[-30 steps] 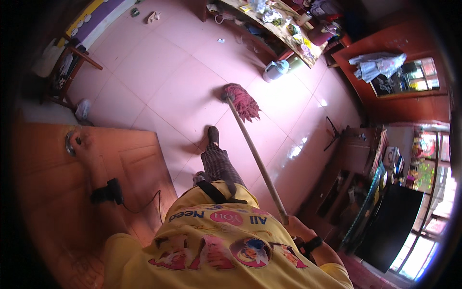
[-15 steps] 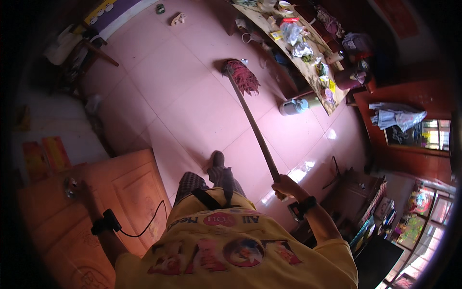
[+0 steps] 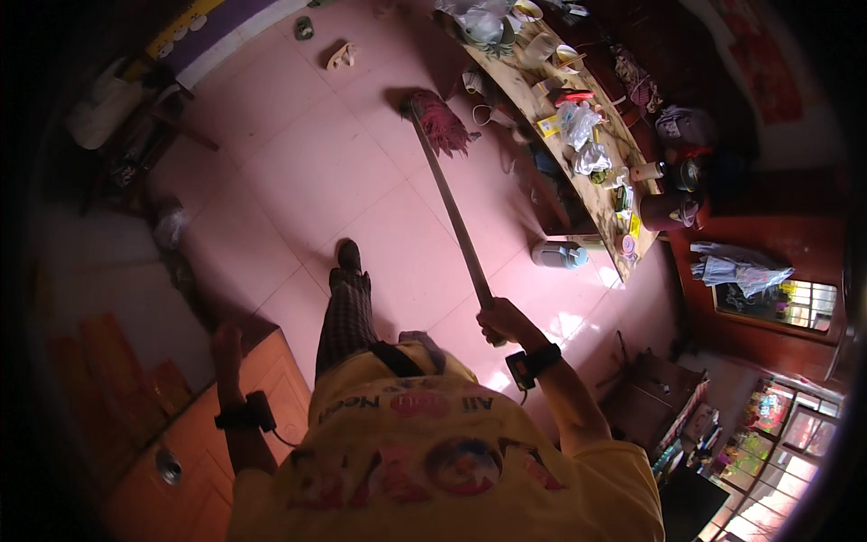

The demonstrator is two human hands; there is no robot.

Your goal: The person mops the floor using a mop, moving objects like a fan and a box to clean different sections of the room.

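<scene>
A mop (image 3: 456, 212) slants away in front of me, its wooden handle in my right hand (image 3: 508, 322), with the fingers wrapped round the near end. The dark red mop head (image 3: 441, 123) lies on the pink tiled floor near the long table. Over on the left, my left hand (image 3: 226, 341) is dark and blurred beside the edge of the brown door (image 3: 230, 425); its fingers do not show clearly. The metal door knob (image 3: 168, 466) is apart from that hand, nearer to me. Each wrist wears a black band with a small box.
A long wooden table (image 3: 619, 262) on the right bears bags, bowls and cups. Beneath its near end stands a blue-grey jug (image 3: 560, 255). Shoes (image 3: 341, 56) lie far ahead on the floor. A chair (image 3: 135, 135) stands left, and a dark low cabinet (image 3: 655, 393) right.
I have stepped forward past the door. My left hand has left the door knob. The mop has gone forward with me, still in my right hand, its head on the floor.
</scene>
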